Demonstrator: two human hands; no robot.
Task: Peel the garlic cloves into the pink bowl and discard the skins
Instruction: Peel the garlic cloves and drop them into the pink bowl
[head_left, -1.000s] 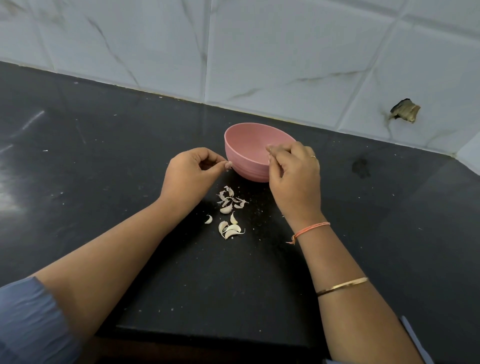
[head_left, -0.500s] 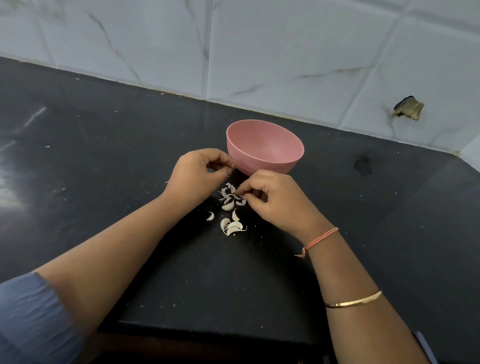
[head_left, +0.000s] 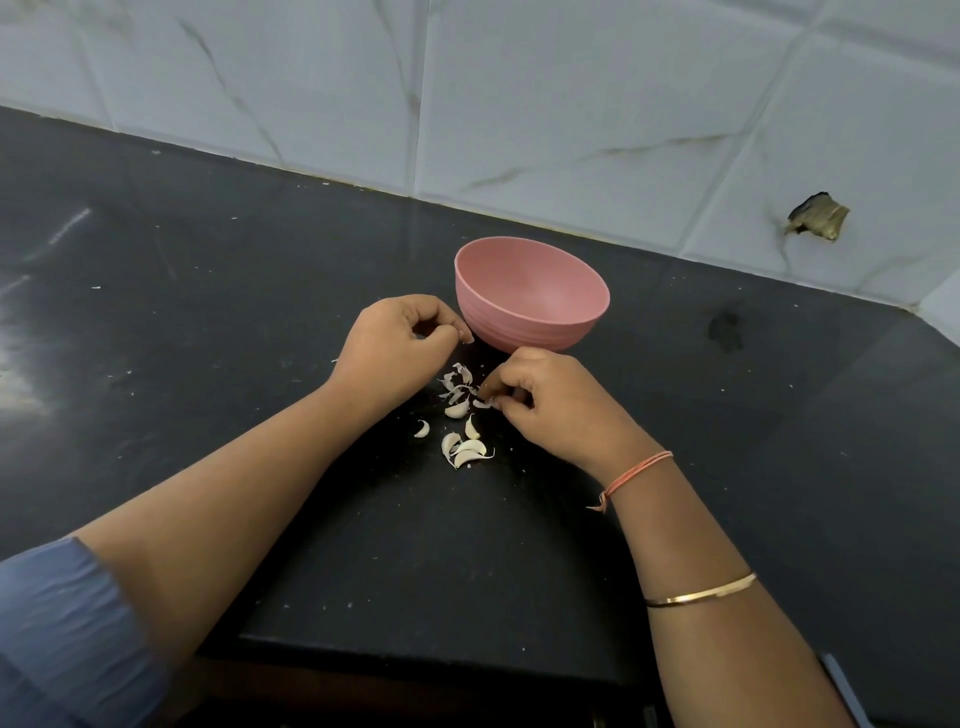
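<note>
The pink bowl (head_left: 530, 299) stands on the black counter (head_left: 208, 312) near the wall; nothing shows inside it. In front of it lie several garlic cloves (head_left: 466, 449) and, closer to the bowl, a small heap of papery skins (head_left: 457, 382). My right hand (head_left: 550, 405) is down at the right side of the heap and pinches a garlic clove (head_left: 482, 403) with its fingertips. My left hand (head_left: 397, 345) hovers just left of the bowl with its fingers curled and thumb against the forefinger; nothing is visible in it.
A white marble-tiled wall (head_left: 519, 104) runs behind the counter, with a broken hole (head_left: 818, 218) at the right. The counter's front edge (head_left: 415, 654) is close to my body. A dark stain (head_left: 724, 332) sits right of the bowl.
My right hand came down from the bowl's rim to the heap of garlic and took hold of a clove. My left hand stayed beside the bowl.
</note>
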